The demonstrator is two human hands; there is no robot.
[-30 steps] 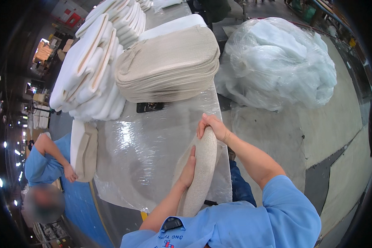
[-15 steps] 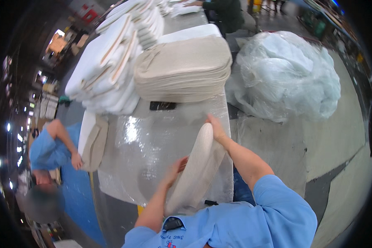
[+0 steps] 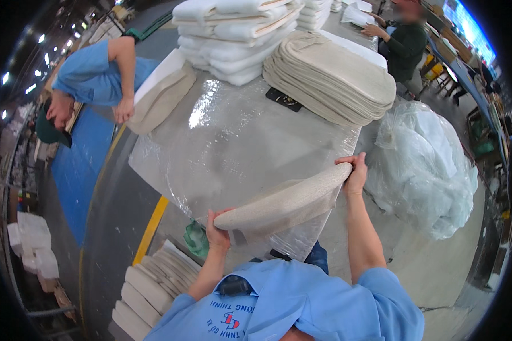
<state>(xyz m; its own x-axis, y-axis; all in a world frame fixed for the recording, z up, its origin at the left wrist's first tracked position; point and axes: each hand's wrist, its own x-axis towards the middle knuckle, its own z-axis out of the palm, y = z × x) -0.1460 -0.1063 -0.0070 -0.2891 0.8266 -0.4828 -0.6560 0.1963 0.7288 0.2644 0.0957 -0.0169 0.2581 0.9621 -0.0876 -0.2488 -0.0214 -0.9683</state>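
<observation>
Between my hands is a long beige fabric cushion with rounded ends, held above the near edge of the plastic-covered table. My left hand grips its left end. At the higher right end, my right hand is closed with the thumb over the edge. Loose, thin cloth hangs under the cushion's near side. Farther back on the table lies a tall stack of flat beige cushion pieces of similar shape. A small black flat object rests beside that stack.
Folded white padding is piled at the back. A big plastic-wrapped white bundle is at right. More beige cushions are stacked low at left. A person in blue touches another cushion; another person works behind.
The view has turned left. The cushion has swung from steeply slanted to nearly crosswise. My left hand has shifted from along its side to its left end; my right hand still holds the other end.
</observation>
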